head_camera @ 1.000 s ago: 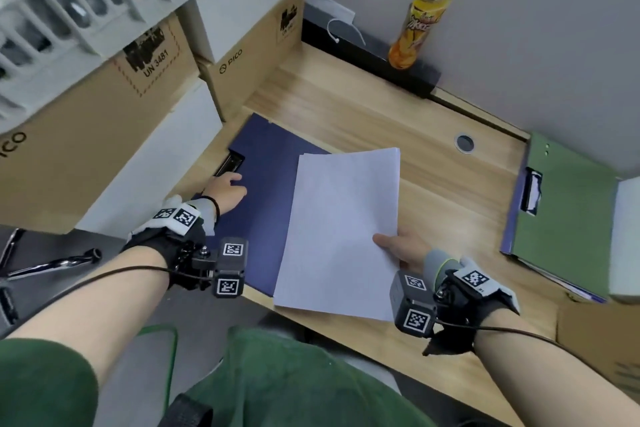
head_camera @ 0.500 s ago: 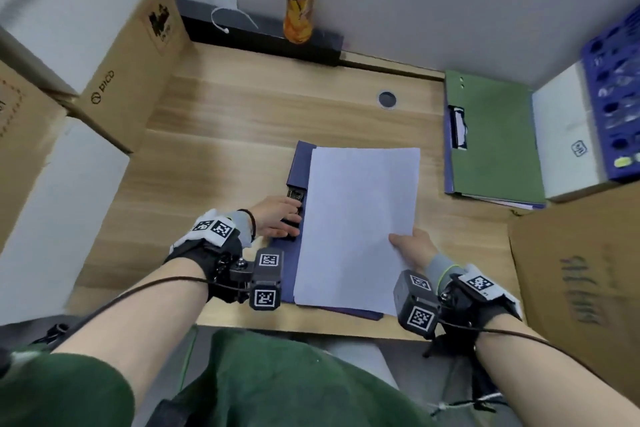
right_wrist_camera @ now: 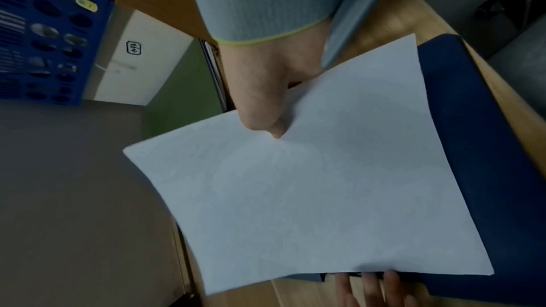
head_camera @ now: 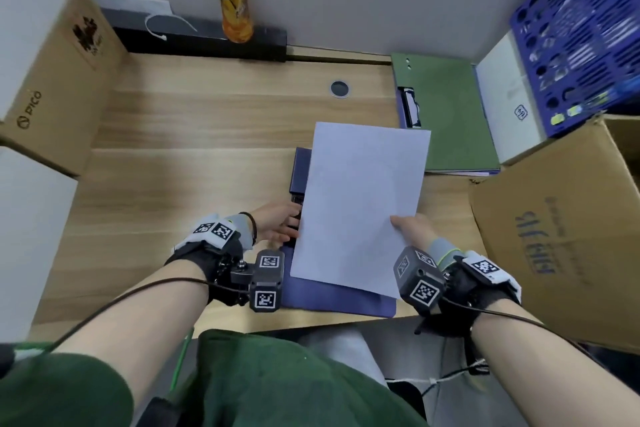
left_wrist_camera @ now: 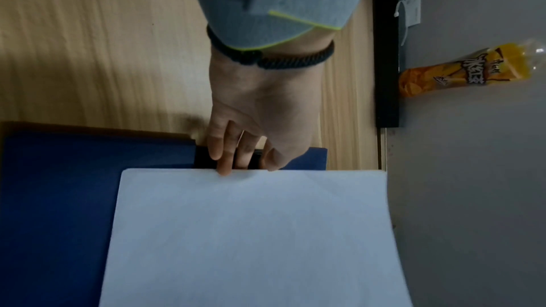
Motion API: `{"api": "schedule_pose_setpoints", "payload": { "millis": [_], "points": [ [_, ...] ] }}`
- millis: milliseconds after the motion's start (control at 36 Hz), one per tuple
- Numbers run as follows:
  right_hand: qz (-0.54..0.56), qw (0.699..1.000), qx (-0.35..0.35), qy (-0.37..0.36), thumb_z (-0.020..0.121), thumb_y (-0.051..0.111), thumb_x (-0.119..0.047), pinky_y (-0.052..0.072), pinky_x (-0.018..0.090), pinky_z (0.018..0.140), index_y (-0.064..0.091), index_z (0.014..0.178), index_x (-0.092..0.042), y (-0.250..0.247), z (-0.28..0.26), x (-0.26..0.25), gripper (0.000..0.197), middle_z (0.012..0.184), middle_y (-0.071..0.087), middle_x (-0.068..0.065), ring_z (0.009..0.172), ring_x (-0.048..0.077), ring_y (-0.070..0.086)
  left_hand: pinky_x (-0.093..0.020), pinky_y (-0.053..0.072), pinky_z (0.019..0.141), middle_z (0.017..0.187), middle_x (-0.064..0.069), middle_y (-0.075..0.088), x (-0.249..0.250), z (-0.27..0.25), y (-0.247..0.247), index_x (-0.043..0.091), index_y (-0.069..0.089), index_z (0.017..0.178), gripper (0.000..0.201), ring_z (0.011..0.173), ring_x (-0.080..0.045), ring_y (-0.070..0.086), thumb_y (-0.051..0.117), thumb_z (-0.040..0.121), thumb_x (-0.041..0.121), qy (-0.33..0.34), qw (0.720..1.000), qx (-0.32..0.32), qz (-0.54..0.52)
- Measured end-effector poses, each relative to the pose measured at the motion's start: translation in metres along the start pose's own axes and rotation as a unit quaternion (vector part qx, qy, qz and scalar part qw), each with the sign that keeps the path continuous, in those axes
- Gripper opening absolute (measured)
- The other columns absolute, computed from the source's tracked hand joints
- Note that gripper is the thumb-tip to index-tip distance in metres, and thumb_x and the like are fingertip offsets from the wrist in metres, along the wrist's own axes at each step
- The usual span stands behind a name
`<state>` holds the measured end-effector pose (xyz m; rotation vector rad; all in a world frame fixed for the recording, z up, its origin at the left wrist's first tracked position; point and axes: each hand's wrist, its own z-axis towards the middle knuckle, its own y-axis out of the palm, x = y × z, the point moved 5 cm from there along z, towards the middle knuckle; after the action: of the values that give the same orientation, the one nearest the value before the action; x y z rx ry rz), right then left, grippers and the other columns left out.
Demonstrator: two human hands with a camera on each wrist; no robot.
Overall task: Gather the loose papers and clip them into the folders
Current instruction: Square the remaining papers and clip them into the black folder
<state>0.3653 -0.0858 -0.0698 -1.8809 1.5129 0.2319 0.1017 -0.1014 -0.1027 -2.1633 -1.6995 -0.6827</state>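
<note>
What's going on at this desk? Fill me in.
A person is filing loose paper into a folder. The right hand pinches a white sheet by its near edge, holding it over the dark blue folder on the wooden desk. The left hand has its fingers on the black clip at the folder's left edge. The sheet is not yet clipped. A green folder lies to the right.

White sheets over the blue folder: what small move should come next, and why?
Probably slide the white sheets leftward so their edge goes under the black clip. The right hand pinches their right edge, and the left hand has its fingers on the clip at the blue folder's left side. In the left wrist view the edge just meets those fingertips, not yet under the clip.
</note>
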Motion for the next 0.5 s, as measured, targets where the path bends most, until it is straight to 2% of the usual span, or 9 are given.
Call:
{"api": "schedule_pose_setpoints", "payload": {
  "millis": [56, 111, 167, 194, 306, 361, 389, 444, 500],
  "points": [
    [-0.014, 1.0, 0.006, 0.019, 0.093, 0.051, -0.006, 0.045, 0.013, 0.049, 0.051, 0.125, 0.01, -0.006, 0.002, 0.013, 0.037, 0.11, 0.061, 0.023, 0.078, 0.026, 0.058, -0.027, 0.045, 0.072, 0.11, -0.008, 0.064, -0.004, 0.0, -0.001, 0.017, 0.044, 0.133, 0.035, 0.084, -0.019, 0.058, 0.033, 0.101, 0.023, -0.002, 1.0, 0.004, -0.004],
    [-0.047, 0.998, 0.009, 0.041, 0.094, 0.051, -0.014, 0.043, 0.024, 0.073, 0.05, 0.128, 0.006, -0.012, 0.001, 0.029, 0.039, 0.125, 0.057, 0.023, 0.096, 0.028, 0.058, -0.03, 0.047, 0.077, 0.115, -0.009, 0.065, -0.007, 0.001, -0.002, 0.017, 0.043, 0.136, 0.037, 0.092, -0.022, 0.06, 0.036, 0.101, 0.027, -0.003, 1.0, -0.001, -0.013],
    [-0.059, 0.997, 0.008, 0.056, 0.095, 0.05, -0.018, 0.038, 0.027, 0.078, 0.049, 0.13, 0.004, -0.016, 0.002, 0.041, 0.041, 0.131, 0.054, 0.022, 0.116, 0.033, 0.055, -0.031, 0.048, 0.079, 0.114, -0.008, 0.067, -0.011, 0.001, -0.002, 0.017, 0.045, 0.136, 0.039, 0.094, -0.023, 0.061, 0.04, 0.1, 0.031, -0.006, 1.0, -0.008, -0.02],
    [-0.061, 0.996, 0.006, 0.059, 0.095, 0.05, -0.018, 0.037, 0.027, 0.078, 0.049, 0.13, 0.003, -0.017, 0.002, 0.044, 0.041, 0.132, 0.054, 0.022, 0.12, 0.034, 0.053, -0.031, 0.049, 0.079, 0.113, -0.007, 0.068, -0.012, 0.001, -0.002, 0.017, 0.046, 0.136, 0.04, 0.093, -0.022, 0.062, 0.042, 0.099, 0.032, -0.006, 1.0, -0.011, -0.025],
    [-0.055, 0.997, -0.001, 0.05, 0.095, 0.051, -0.019, 0.039, 0.027, 0.075, 0.05, 0.13, 0.003, -0.017, 0.001, 0.046, 0.041, 0.132, 0.054, 0.022, 0.121, 0.036, 0.053, -0.029, 0.048, 0.075, 0.109, -0.009, 0.067, -0.013, 0.003, 0.001, 0.014, 0.049, 0.132, 0.038, 0.084, -0.021, 0.06, 0.041, 0.099, 0.029, -0.004, 0.999, -0.012, -0.046],
    [-0.039, 0.998, -0.006, 0.044, 0.095, 0.049, -0.012, 0.042, 0.022, 0.062, 0.046, 0.131, 0.008, -0.017, 0.001, 0.044, 0.041, 0.131, 0.053, 0.027, 0.115, 0.039, 0.056, -0.028, 0.048, 0.073, 0.107, -0.01, 0.067, -0.014, 0.004, 0.002, 0.012, 0.051, 0.131, 0.038, 0.081, -0.02, 0.06, 0.041, 0.099, 0.03, -0.008, 0.998, -0.012, -0.058],
    [-0.025, 0.999, -0.009, 0.042, 0.095, 0.047, -0.008, 0.042, 0.019, 0.051, 0.044, 0.131, 0.012, -0.017, 0.001, 0.042, 0.041, 0.125, 0.055, 0.03, 0.102, 0.04, 0.06, -0.028, 0.048, 0.072, 0.106, -0.01, 0.067, -0.013, 0.003, 0.002, 0.011, 0.051, 0.129, 0.038, 0.079, -0.02, 0.06, 0.041, 0.099, 0.032, -0.01, 0.998, -0.012, -0.062],
    [-0.001, 0.999, -0.011, 0.037, 0.095, 0.045, -0.004, 0.038, 0.017, 0.036, 0.044, 0.128, 0.016, -0.019, 0.002, 0.041, 0.038, 0.1, 0.062, 0.024, 0.069, 0.029, 0.056, -0.028, 0.049, 0.071, 0.106, -0.011, 0.066, -0.015, 0.005, 0.002, 0.011, 0.051, 0.126, 0.039, 0.076, -0.019, 0.059, 0.04, 0.099, 0.037, -0.016, 0.997, -0.01, -0.071],
    [0.018, 0.999, -0.008, 0.029, 0.096, 0.046, -0.004, 0.034, 0.013, 0.029, 0.048, 0.121, 0.012, -0.022, 0.0, 0.04, 0.03, 0.085, 0.059, 0.014, 0.055, 0.022, 0.052, -0.029, 0.049, 0.069, 0.104, -0.011, 0.066, -0.015, 0.005, 0.001, 0.012, 0.052, 0.123, 0.039, 0.072, -0.019, 0.057, 0.041, 0.098, 0.04, -0.021, 0.997, -0.007, -0.08]
  ]
}}
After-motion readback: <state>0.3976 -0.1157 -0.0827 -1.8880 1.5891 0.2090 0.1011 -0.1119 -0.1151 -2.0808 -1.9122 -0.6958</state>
